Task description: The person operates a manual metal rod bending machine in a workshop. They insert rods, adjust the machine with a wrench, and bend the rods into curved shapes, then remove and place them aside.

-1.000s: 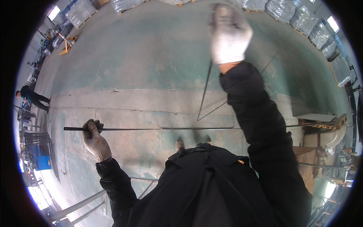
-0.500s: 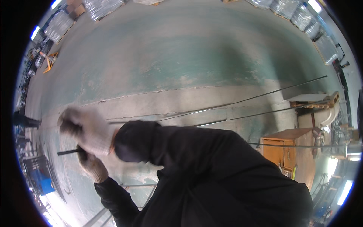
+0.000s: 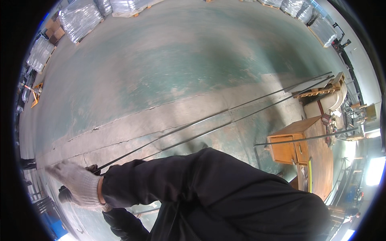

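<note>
My right hand [image 3: 76, 182], in a whitish knit glove, reaches across to the far left. Its fingertips are smeared by motion. My left hand [image 3: 106, 207] lies mostly behind it, and only a little of its glove shows above the black sleeve. Beside the right glove is a dark rounded shape [image 3: 65, 195] that I cannot make out. A long thin dark rod [image 3: 181, 128] slants from the far right down to my right wrist, where its near end goes out of sight. A second rod [image 3: 201, 135] runs close alongside and passes behind my right sleeve.
A wooden desk [image 3: 295, 142] stands at the right, with a dark bar [image 3: 305, 138] across its front. Behind it is a wooden pallet [image 3: 321, 88]. Film-wrapped pallet loads [image 3: 80, 18] line the far edge. An orange pallet jack [image 3: 37, 94] stands far left.
My right hand has come down and now covers most of the left. The short rod end that stuck out from my left hand is out of sight. The view has shifted, and the rods slant more steeply.
</note>
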